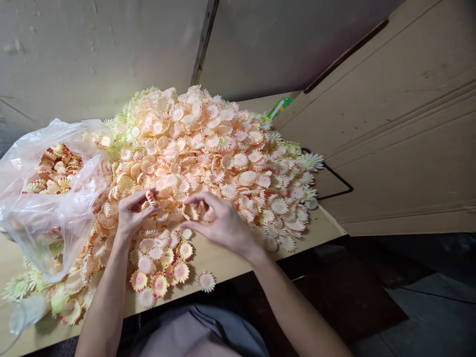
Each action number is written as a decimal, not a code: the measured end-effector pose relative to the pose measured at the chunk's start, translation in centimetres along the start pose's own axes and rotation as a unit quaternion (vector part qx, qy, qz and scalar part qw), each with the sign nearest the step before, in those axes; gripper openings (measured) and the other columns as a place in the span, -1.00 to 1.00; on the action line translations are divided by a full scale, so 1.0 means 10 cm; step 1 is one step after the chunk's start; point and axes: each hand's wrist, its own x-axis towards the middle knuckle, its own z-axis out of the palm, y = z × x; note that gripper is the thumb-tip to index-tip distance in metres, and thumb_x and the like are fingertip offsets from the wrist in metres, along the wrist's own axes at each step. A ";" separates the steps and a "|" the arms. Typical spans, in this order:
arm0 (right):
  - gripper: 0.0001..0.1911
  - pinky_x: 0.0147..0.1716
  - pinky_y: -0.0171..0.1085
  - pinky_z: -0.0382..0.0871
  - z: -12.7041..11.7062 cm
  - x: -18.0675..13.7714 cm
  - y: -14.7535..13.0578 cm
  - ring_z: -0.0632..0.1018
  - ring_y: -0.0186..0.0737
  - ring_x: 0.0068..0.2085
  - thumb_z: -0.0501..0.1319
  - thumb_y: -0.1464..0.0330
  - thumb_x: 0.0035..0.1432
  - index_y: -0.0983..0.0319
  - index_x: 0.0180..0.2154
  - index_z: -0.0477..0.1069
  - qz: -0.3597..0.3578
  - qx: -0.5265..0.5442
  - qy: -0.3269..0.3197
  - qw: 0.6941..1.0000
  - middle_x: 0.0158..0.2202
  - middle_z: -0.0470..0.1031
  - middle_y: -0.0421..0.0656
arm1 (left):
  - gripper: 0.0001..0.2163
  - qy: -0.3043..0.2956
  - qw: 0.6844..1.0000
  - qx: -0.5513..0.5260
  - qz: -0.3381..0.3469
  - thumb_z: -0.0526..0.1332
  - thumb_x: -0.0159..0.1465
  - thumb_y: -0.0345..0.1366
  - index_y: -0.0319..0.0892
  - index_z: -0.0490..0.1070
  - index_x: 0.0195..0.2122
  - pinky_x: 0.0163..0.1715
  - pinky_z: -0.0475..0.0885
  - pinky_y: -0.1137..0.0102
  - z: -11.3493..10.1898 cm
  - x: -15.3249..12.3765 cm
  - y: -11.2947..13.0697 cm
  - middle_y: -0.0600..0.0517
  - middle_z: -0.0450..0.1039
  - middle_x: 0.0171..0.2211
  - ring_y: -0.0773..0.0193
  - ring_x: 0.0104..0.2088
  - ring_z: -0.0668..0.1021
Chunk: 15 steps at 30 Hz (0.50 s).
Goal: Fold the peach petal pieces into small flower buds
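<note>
A large heap of pale pink and cream artificial flower heads covers the table. In front of it, my left hand pinches a small yellow flower piece with red tips between thumb and fingers. To its right, my right hand curls around a yellowish flower piece, its thumb and fingers on either side of it. The two hands are a short way apart. Below them lie several loose flower heads with pink centres near the table's front edge.
On the left stands a clear plastic bag with red-tipped flower pieces inside. A clear plastic cup lies at the front left corner. Cardboard and a bent black metal rod border the right side. A green packet sits behind the heap.
</note>
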 end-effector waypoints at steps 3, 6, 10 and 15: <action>-0.69 -0.07 -0.10 0.49 -0.11 -0.28 0.11 0.57 -0.08 -0.07 0.39 0.38 0.12 0.21 -0.10 0.40 -0.037 -0.097 -0.080 0.991 -0.15 0.55 -0.08 | -0.70 0.008 1.000 0.000 -0.025 0.54 -0.10 -0.30 -0.20 0.67 -0.29 -0.29 0.55 0.35 0.02 0.00 0.05 -0.11 0.67 -0.30 0.17 -0.33 0.65; -0.67 -0.04 -0.02 0.52 -0.08 -0.47 0.22 0.55 0.01 -0.01 0.33 0.49 0.15 0.24 -0.04 0.39 -0.051 -0.177 -0.108 0.977 -0.09 0.53 -0.01 | -0.77 0.025 0.998 0.022 -0.046 0.51 -0.04 -0.28 -0.21 0.67 -0.34 -0.31 0.54 0.37 0.01 -0.01 0.05 -0.09 0.66 -0.33 0.19 -0.34 0.64; -0.64 0.10 0.04 0.47 -0.03 -0.56 0.20 0.48 0.07 0.12 0.31 0.46 0.19 0.29 0.02 0.37 -0.079 -0.214 -0.091 0.969 0.10 0.45 0.09 | -0.76 0.045 0.996 0.039 -0.070 0.48 0.01 -0.24 -0.22 0.66 -0.31 -0.32 0.53 0.39 -0.02 -0.03 0.03 -0.06 0.65 -0.35 0.20 -0.35 0.63; -0.73 0.07 0.02 0.50 -0.05 -0.56 0.02 0.50 0.02 0.08 0.23 0.39 0.28 0.27 0.01 0.39 -0.115 -0.181 -0.085 0.973 0.06 0.50 0.05 | -0.80 0.038 0.994 0.066 -0.078 0.44 0.07 -0.20 -0.23 0.66 -0.36 -0.39 0.49 0.42 -0.05 -0.05 -0.02 -0.02 0.61 -0.42 0.26 -0.43 0.57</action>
